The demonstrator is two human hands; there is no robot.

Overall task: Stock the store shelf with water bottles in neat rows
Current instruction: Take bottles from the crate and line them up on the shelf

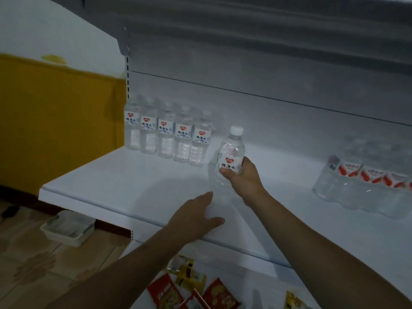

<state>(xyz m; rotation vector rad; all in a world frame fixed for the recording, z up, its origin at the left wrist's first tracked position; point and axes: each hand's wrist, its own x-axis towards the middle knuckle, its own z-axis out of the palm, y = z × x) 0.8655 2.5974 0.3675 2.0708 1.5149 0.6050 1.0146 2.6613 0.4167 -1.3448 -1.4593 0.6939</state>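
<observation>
1. So far, 1 front row of 5 water bottles (pixel 166 136) stands upright at the left of the frame, along the back left part of the white shelf (pixel 124 175); blurred caps behind suggest more bottles, but I cannot tell how many.
2. The right hand (pixel 243 177) grips a 6th bottle (pixel 230 157) around its lower half, fingers curled round the label, cap tilted slightly up and back. It sits at centre frame, just right of the row's last bottle and not touching it.
3. The left hand (pixel 196 216) lies spread, palm down, fingers straight, resting on the shelf's front edge below the held bottle.
4. At the right edge of the frame lies a shrink-wrapped pack of bottles (pixel 365 188), red labels showing.
5. Judged from this, the task is early: most of the shelf is bare and the pack looks largely unemptied.
6. Snack packets (pixel 189 288) lie on the lower shelf at the bottom of the frame.
</observation>
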